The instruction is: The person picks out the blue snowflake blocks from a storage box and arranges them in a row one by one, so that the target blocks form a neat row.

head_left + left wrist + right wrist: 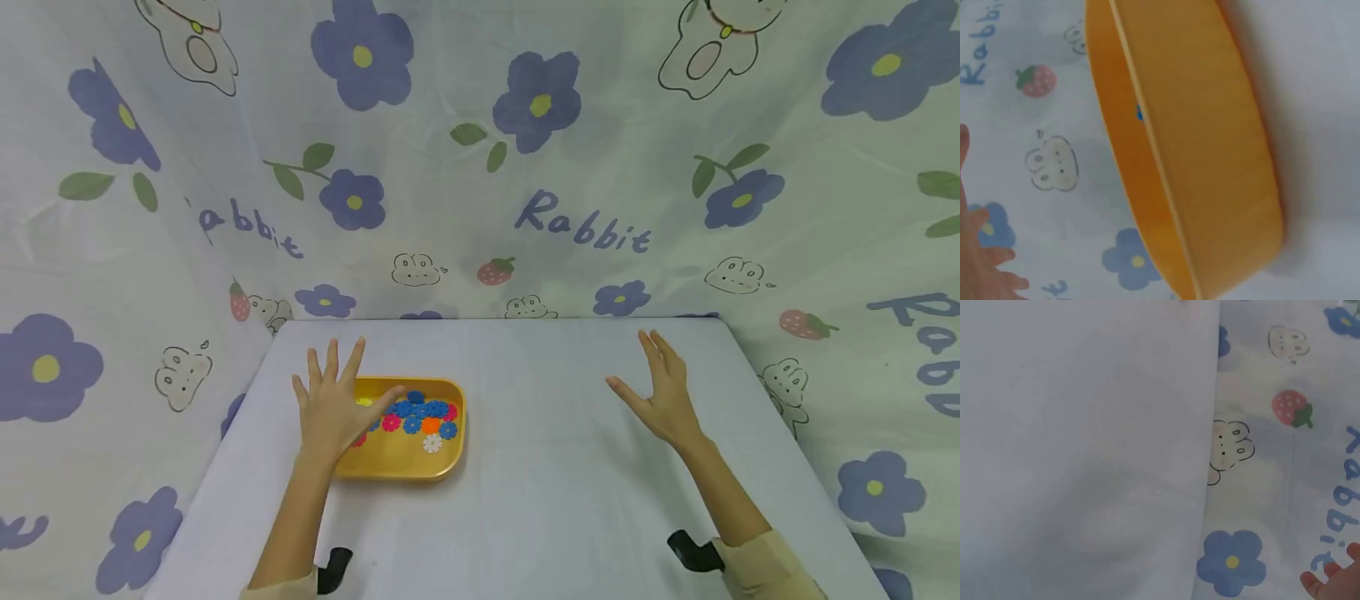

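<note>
In the head view my left hand (330, 415) is spread over the left side of a yellow tray (405, 472), fingers apart and pointing away from me. It hides part of the tray and holds nothing. Inside the tray lie several small notched discs: blue discs (412, 425), pink ones, an orange disc (431, 426), a white disc (432, 443) and a yellow one. My right hand (670, 406) is held up over the right part of the table, thumb out, fingers straight, with nothing in it. The left wrist view shows the tray's outer wall (1204, 137) close up.
A white cloth covers the table (525, 533). Patterned curtains (450, 192) with flowers, rabbits and strawberries hang behind it and at both sides. A black strap end (334, 571) juts from the left wrist, and another (693, 552) from the right.
</note>
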{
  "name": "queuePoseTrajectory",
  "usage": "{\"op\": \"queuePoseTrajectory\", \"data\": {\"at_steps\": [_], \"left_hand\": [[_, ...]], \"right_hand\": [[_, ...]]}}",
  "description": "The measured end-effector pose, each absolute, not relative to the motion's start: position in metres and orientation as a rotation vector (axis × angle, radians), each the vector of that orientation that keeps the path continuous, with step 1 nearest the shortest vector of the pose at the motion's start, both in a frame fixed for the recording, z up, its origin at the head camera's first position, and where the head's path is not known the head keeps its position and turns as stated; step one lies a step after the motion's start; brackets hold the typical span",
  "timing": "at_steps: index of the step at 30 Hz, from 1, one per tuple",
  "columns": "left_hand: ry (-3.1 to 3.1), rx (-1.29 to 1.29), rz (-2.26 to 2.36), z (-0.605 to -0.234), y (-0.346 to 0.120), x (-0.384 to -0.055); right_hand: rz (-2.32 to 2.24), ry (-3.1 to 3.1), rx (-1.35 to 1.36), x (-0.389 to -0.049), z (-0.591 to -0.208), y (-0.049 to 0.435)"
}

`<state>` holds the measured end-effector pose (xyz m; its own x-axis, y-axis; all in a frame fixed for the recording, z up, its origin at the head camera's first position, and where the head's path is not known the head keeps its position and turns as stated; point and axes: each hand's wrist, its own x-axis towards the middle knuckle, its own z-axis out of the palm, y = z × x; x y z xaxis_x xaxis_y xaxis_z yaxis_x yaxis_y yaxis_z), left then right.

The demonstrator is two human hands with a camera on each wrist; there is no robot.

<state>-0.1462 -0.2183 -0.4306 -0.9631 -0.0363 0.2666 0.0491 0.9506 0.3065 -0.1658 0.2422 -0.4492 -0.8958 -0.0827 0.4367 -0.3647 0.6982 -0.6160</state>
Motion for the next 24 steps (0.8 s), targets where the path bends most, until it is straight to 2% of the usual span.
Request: {"op": "queuePoseTrajectory", "data": {"at_steps": [13,24], "left_hand": [[-2.363,-0.040,-0.717,-0.480,-0.277,-0.135],[-2.308,0.090,-1.022,-0.529,-0.317,-0.137]], "right_hand": [[1.257,-2.544,0.379,-0.160,-0.461,0.238],[1.368,-2.476,0.385,-0.150,-0.458,0.216]]}}
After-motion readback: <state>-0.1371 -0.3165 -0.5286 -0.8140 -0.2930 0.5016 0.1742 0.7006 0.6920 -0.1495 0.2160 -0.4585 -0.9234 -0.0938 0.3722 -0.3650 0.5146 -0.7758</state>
